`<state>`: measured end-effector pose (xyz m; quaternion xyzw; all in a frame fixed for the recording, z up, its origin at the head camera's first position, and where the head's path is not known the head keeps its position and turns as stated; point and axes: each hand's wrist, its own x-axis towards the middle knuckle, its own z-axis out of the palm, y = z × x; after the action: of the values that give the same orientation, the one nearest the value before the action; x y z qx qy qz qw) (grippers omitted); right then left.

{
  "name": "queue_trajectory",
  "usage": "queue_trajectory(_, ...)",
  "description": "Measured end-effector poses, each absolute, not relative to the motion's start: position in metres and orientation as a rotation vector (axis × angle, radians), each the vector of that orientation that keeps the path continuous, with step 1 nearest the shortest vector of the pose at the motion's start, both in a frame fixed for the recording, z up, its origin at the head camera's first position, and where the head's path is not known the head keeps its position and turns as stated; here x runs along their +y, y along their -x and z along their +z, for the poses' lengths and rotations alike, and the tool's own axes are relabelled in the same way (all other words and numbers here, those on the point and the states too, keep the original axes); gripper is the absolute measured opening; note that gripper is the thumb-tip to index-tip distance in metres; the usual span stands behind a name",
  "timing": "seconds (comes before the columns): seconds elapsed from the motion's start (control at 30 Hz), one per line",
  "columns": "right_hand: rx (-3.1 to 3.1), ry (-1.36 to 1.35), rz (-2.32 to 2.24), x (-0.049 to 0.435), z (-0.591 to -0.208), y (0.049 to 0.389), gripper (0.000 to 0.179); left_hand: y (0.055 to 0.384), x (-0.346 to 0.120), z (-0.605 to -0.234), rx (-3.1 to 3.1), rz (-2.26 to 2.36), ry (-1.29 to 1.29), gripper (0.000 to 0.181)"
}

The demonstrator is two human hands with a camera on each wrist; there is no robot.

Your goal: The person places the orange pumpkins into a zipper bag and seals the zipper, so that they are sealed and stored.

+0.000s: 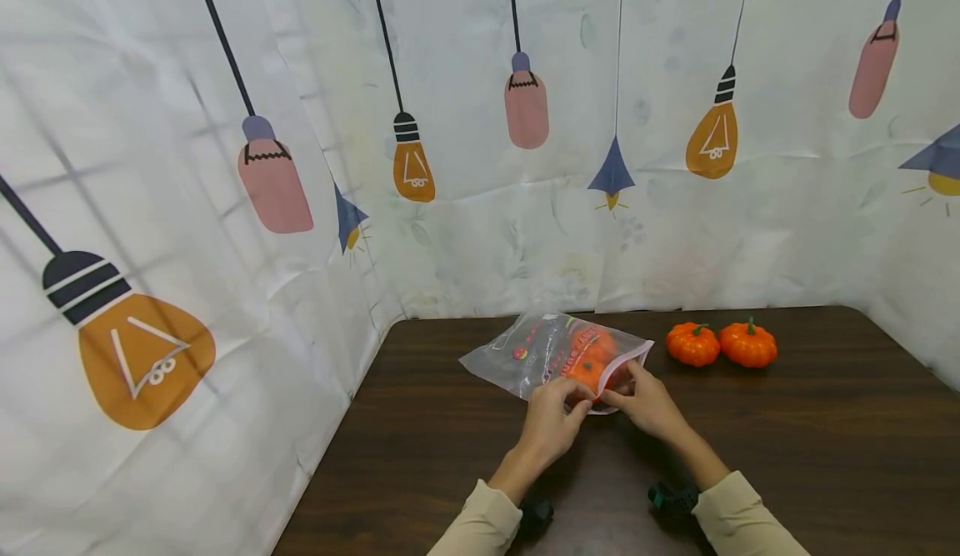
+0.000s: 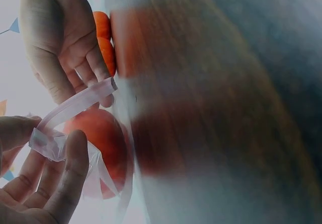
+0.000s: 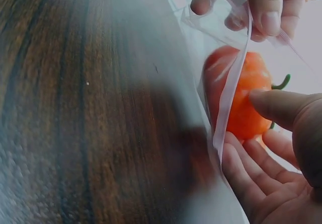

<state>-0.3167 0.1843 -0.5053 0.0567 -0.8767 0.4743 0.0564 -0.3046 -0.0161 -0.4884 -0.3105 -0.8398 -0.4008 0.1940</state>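
A clear zip bag (image 1: 498,360) with pink print and a pink-edged mouth lies on the table, its mouth toward the right. Several small orange pumpkins are inside; one pumpkin (image 3: 251,103) with a green stem sits right at the mouth, partly behind the film. My left hand (image 1: 551,418) pinches the near edge of the mouth between thumb and fingers, as the left wrist view shows. At the mouth, my right hand (image 1: 648,402) has its thumb against that pumpkin and its loosely extended fingers beside it, by the pink rim (image 3: 234,80).
Two more orange pumpkins, the left one (image 1: 692,344) and the right one (image 1: 748,344), stand side by side right of the bag. Behind the dark wooden table (image 1: 840,431) hangs a white curtain (image 1: 465,247) printed with lamps. Each wrist wears a dark device.
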Motion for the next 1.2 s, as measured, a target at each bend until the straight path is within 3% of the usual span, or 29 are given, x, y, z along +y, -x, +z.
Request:
queue_trajectory(0.33, -2.688, -0.239, 1.392, 0.186, -0.505, 0.317, 0.026, 0.304, -0.016, -0.489, -2.370, -1.109, 0.863, 0.008)
queue_trajectory(0.67, -2.694, -0.576, 1.427, 0.189, -0.506, 0.317, 0.029, 0.305, -0.014, -0.490, -2.396, -1.136, 0.847, 0.006)
queue_trajectory(1.2, -2.664, -0.509, 1.439, 0.225, -0.488, 0.319, 0.020, 0.306, -0.015, -0.491, -2.376, -1.166, 0.847, 0.005)
